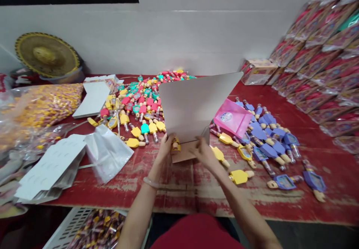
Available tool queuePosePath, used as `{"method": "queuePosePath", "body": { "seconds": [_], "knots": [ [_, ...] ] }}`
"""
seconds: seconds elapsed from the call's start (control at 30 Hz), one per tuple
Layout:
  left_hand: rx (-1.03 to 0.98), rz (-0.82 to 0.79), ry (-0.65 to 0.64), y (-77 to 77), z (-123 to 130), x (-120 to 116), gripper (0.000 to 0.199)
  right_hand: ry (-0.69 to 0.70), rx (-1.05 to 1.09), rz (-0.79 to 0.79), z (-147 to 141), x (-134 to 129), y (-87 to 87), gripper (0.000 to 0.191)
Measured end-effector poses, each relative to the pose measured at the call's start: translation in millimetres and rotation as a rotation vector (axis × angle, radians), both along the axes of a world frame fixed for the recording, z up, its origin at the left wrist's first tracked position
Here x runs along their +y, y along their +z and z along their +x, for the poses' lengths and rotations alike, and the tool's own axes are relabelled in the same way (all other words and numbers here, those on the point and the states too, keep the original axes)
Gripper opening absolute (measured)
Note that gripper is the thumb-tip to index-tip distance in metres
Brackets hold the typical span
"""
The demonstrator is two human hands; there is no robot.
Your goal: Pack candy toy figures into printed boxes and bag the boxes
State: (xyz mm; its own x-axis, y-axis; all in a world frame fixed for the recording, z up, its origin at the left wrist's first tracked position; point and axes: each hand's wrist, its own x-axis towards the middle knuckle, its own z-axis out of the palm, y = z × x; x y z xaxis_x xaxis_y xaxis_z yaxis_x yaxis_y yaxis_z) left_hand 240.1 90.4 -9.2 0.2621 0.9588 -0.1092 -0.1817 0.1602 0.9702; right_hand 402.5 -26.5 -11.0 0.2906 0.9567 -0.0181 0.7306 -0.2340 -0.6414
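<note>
A cardboard display box [200, 105], its tall grey-white panel raised, stands at the middle of the table. My left hand [166, 146] is closed on its left side, thumb by a small yellow piece [175, 146] at the box's lower left corner. At the lower right, my right hand [204, 151] has its fingers bent against the folded brown base; the fingertips are partly blurred. Yellow bottle-like toys [226, 139] lie just right of the box, beside a pink printed bag [234, 118]. Purple toys [269, 149] are heaped farther right.
Red, green and yellow toys [140, 103] spread behind on the left. Clear bags [108, 151], white cards [49, 166] and a large bag of small pieces [53, 105] lie left. Packed boxes [322, 58] are stacked at right. A white basket [67, 224] sits below the table edge.
</note>
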Motion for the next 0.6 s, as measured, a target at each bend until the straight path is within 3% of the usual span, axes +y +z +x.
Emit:
{"method": "queuePosePath", "body": {
  "seconds": [0.1, 0.17, 0.23, 0.3, 0.4, 0.5, 0.6],
  "knots": [
    [-0.031, -0.053, -0.012, -3.5, 2, -2, 0.043, -0.339, -0.405, -0.086, 54, -47, -36.8, 0.064],
    [-0.033, -0.034, 0.011, -6.9, 3, -1, 0.041, -0.358, -0.527, -0.191, 78, -74, -56.3, 0.057],
    [-0.028, -0.02, 0.016, -10.4, 2, -1, 0.039, -0.319, -0.481, -0.186, 91, -99, -58.6, 0.047],
    [-0.031, -0.041, 0.005, -13.2, 3, -2, 0.039, -0.315, -0.333, -0.09, 94, -121, -40.2, 0.042],
    [-0.031, -0.079, 0.026, -14.3, 4, -5, 0.041, -0.245, -0.142, 0.026, 76, -134, 6.3, 0.046],
    [-0.003, -0.087, 0.07, -11.0, 6, -7, 0.039, 0.091, -0.124, 0.078, 29, -112, 37.2, 0.041],
    [0.014, -0.018, 0.07, -6.4, 5, -8, 0.037, 0.288, -0.306, 0.0, -19, -69, 43.9, 0.035]
  ]
}}
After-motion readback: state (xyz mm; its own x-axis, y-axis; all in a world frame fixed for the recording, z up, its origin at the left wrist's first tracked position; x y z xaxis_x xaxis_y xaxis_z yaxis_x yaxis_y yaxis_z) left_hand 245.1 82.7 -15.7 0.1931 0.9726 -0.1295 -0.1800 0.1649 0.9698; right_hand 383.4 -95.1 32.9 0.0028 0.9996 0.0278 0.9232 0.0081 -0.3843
